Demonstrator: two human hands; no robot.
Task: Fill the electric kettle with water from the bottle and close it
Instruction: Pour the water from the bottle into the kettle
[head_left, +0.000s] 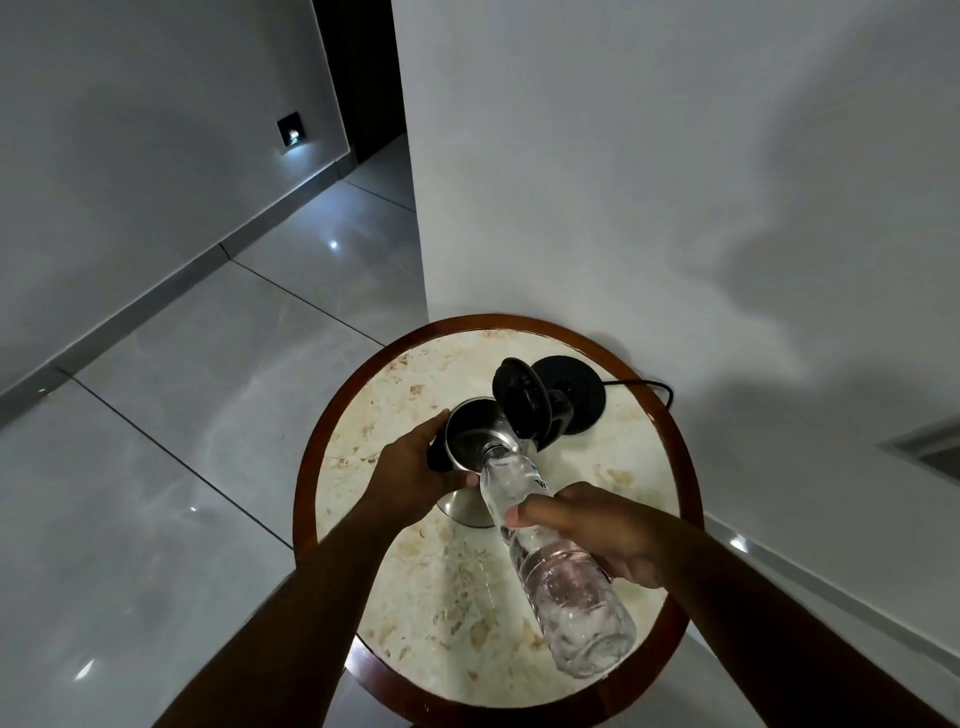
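Both hands busy: right hand (597, 535) grips the clear plastic bottle (550, 561), neck angled up-left into the steel kettle (470, 441), which the left hand (415, 467) clasps.

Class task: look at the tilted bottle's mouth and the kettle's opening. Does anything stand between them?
Nothing visible does. The lid stands raised behind the opening, and the bottle mouth sits at the kettle rim.

Both forearms are bare, sleeveless in view; left hand (410, 467) and right hand (597, 525) wear nothing.
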